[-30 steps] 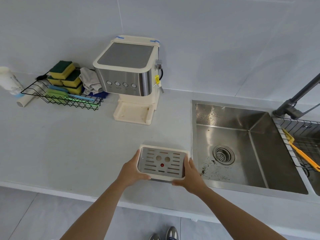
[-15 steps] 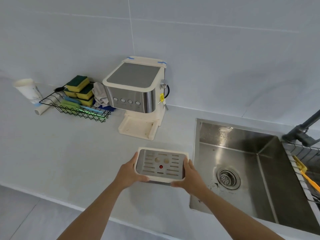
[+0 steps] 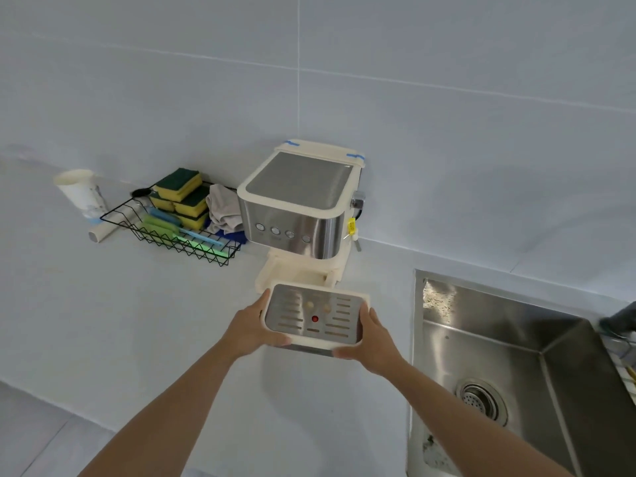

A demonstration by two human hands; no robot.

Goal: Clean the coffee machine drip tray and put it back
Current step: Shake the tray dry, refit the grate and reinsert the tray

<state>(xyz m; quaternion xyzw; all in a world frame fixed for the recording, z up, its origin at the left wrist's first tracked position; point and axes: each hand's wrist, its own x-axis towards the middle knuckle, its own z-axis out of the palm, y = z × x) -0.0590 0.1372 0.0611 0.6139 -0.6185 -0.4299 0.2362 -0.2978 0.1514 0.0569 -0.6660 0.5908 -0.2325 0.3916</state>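
Note:
The drip tray [image 3: 315, 316], cream plastic with a slotted steel grate and a red dot, is held level above the counter, just in front of the coffee machine's base. My left hand [image 3: 253, 327] grips its left edge and my right hand [image 3: 373, 337] grips its right edge. The cream and steel coffee machine [image 3: 299, 204] stands against the wall behind the tray. Its empty cream base [image 3: 296, 273] shows just beyond the tray's far edge, partly hidden by it.
A black wire basket [image 3: 172, 232] with sponges, brushes and a grey cloth sits left of the machine, with a white cup [image 3: 81, 192] beyond it. A steel sink [image 3: 516, 356] with a drain lies to the right. The white counter [image 3: 137, 321] spreads to the left.
Both hands have lifted the drip tray off the counter beside the sink and carried it forward, up to the coffee machine's base. The view has tilted up and closed in.

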